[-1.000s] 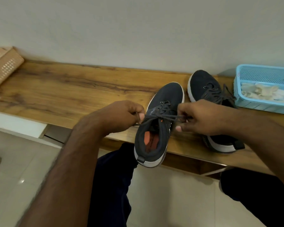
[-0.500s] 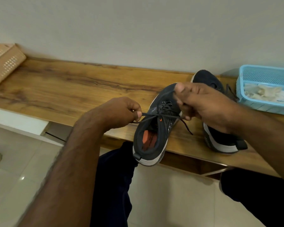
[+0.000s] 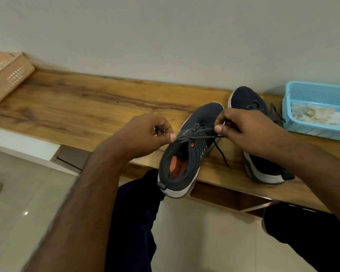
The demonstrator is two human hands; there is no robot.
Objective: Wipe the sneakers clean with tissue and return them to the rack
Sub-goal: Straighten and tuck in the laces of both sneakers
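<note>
Left hand [image 3: 145,134] and right hand [image 3: 245,130] each pinching an end of the dark lace [image 3: 196,135] of the near sneaker [image 3: 186,154], stretched taut between them. Sneaker lying between the hands, heel overhanging the desk [image 3: 86,107] edge. Second sneaker [image 3: 249,103] just behind the right hand; blue basket [image 3: 294,124] of tissue [image 3: 312,114] further right.

I see the left hand [image 3: 145,135] and right hand [image 3: 247,130] each pinching a lace [image 3: 196,134] end over the near sneaker [image 3: 185,154], whose heel overhangs the wooden surface [image 3: 86,103]. Second sneaker [image 3: 263,167] just beside it; blue basket [image 3: 302,130] of tissue [image 3: 312,114] far right.
</note>
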